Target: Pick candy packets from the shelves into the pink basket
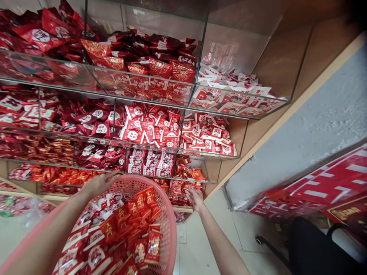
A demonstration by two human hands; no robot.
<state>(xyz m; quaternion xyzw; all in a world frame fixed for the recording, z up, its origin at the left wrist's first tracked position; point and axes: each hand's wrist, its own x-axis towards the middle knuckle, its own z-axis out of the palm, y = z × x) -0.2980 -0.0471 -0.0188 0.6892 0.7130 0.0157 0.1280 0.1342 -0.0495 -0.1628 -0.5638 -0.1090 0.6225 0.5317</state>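
Observation:
A pink plastic basket (169,229) with a perforated wall sits below me, filled with small red, orange and white candy packets (126,225). My left hand (99,185) reaches over the basket's far left rim, its fingers stretched toward the lower shelf bins; whether it touches the rim I cannot tell. Out to the right of the basket, my right hand (195,198) has its fingers apart, with nothing visible in them. It is close to the lowest right bin of red and orange packets (186,183); contact with them is unclear.
Glass-fronted shelves (143,95) rise ahead, their bins full of red and white packets. A glass shelf edge juts out at upper right. On the right are a grey wall (309,141), red printed boxes (323,183) and a black wheeled chair (315,248) on the tiled floor.

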